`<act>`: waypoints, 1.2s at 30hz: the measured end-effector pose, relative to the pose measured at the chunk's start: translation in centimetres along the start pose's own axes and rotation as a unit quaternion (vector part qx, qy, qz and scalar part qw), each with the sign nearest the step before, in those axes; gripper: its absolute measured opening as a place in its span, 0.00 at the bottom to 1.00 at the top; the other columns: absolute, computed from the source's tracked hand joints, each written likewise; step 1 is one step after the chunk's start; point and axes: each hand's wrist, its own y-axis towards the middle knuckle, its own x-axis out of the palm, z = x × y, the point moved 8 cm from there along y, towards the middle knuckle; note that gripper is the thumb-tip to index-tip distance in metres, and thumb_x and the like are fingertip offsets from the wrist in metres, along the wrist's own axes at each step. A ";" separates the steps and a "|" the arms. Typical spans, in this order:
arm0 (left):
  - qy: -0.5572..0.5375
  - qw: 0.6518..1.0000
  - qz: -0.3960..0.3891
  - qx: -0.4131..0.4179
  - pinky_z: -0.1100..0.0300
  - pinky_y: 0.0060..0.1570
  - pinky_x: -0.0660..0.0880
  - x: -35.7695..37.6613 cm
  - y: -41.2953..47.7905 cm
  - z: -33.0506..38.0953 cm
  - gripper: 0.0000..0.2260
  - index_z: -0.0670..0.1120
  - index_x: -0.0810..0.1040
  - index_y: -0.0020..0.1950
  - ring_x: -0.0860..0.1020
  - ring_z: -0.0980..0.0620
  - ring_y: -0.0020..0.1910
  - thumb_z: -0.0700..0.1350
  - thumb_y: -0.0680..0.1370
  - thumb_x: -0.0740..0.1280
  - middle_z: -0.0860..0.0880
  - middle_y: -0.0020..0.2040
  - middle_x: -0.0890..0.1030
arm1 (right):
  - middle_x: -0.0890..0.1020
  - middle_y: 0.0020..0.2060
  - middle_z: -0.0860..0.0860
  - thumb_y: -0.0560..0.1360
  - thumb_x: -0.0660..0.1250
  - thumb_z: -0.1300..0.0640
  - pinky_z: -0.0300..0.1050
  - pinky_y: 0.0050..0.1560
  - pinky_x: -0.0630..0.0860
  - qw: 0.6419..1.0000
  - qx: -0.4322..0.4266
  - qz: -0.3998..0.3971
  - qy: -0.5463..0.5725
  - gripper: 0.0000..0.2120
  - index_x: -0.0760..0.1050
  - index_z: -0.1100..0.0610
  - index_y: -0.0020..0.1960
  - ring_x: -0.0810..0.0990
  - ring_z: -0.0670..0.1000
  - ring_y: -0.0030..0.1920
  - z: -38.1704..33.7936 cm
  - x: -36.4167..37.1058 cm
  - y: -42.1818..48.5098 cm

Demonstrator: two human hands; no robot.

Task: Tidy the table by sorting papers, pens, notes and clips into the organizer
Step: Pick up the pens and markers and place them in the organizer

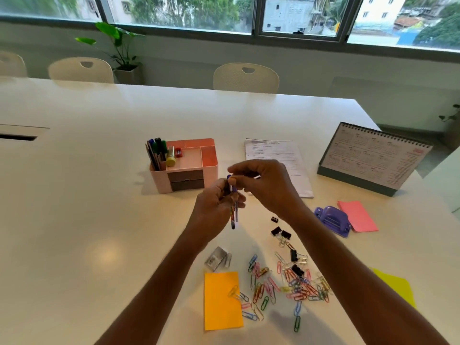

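Observation:
My left hand (216,202) grips a purple patterned pen (234,207) held upright above the table. My right hand (267,183) pinches the pen's top end; a thin white tip shows past its fingers. Behind the hands stands the pink organizer (210,170), with several pens (156,153) in its left cup, a yellow-capped tube and a red sharpener in its tray. A printed paper sheet (276,151) lies to its right. Coloured paper clips (286,285) and black binder clips (281,232) are scattered near me. An orange note (221,305), a pink note (358,216) and a yellow note (398,285) lie flat.
A desk calendar (373,158) stands at the right. A purple hole punch (333,220) sits beside the pink note. A small staple box (217,258) lies above the orange note. White chairs (246,77) line the table's far edge.

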 end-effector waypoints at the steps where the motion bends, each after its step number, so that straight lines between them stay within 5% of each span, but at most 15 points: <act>1: 0.017 1.000 0.009 0.010 0.59 0.53 0.84 -0.5 0.4 0.2 0.10 0.43 0.79 0.63 0.87 0.53 0.50 0.36 0.86 0.62 0.47 0.51 0.86 | 0.89 0.50 0.46 0.77 0.77 0.56 0.35 0.53 0.83 1.000 -0.014 -0.003 -0.008 0.12 0.87 0.53 0.60 0.86 0.40 0.48 -0.5 0.2 0.6; 11: 0.062 0.992 0.100 0.045 0.54 0.58 0.83 -4.5 3.4 1.0 0.11 0.43 0.79 0.67 0.86 0.58 0.50 0.39 0.86 0.63 0.53 0.51 0.86 | 0.89 0.47 0.47 0.74 0.79 0.61 0.25 0.48 0.77 0.996 -0.073 -0.039 -0.041 0.10 0.88 0.56 0.54 0.86 0.38 0.47 -3.1 2.3 6.4; 16: 0.022 0.979 0.202 0.017 0.57 0.61 0.82 -7.4 3.6 0.4 0.25 0.48 0.70 0.80 0.82 0.58 0.61 0.47 0.83 0.70 0.54 0.66 0.82 | 0.89 0.43 0.48 0.72 0.81 0.61 0.34 0.50 0.82 0.997 -0.076 -0.005 -0.009 0.10 0.88 0.59 0.53 0.86 0.39 0.41 -3.8 0.9 10.0; 20: -0.034 0.965 0.259 -0.019 0.69 0.57 0.80 -9.4 2.4 -2.2 0.21 0.50 0.74 0.77 0.81 0.64 0.57 0.47 0.84 0.69 0.52 0.66 0.82 | 0.89 0.42 0.50 0.73 0.79 0.64 0.42 0.51 0.85 0.998 -0.060 0.024 0.014 0.10 0.87 0.61 0.53 0.88 0.43 0.42 -3.2 0.1 14.1; 25: -0.108 0.961 0.244 -0.072 0.48 0.68 0.79 -9.6 1.4 -5.8 0.15 0.52 0.80 0.70 0.85 0.57 0.59 0.44 0.84 0.69 0.53 0.57 0.88 | 0.88 0.39 0.50 0.72 0.80 0.64 0.40 0.50 0.85 0.998 -0.064 0.020 -0.014 0.08 0.87 0.62 0.52 0.87 0.42 0.40 -1.0 2.3 18.1; 28: -0.119 0.961 0.233 -0.088 0.47 0.66 0.80 -9.2 1.0 -6.9 0.14 0.50 0.80 0.70 0.86 0.55 0.57 0.42 0.84 0.67 0.52 0.54 0.89 | 0.87 0.40 0.49 0.73 0.80 0.63 0.35 0.48 0.83 0.996 -0.073 0.000 -0.041 0.08 0.87 0.61 0.52 0.86 0.37 0.39 0.5 4.4 19.4; 36: -0.139 0.965 0.183 -0.125 0.46 0.62 0.82 -8.4 0.7 -8.5 0.12 0.51 0.82 0.66 0.87 0.51 0.53 0.42 0.85 0.66 0.51 0.50 0.89 | 0.89 0.43 0.52 0.69 0.82 0.64 0.45 0.55 0.85 0.997 -0.035 -0.053 -0.045 0.11 0.88 0.61 0.51 0.88 0.46 0.44 5.0 8.8 20.4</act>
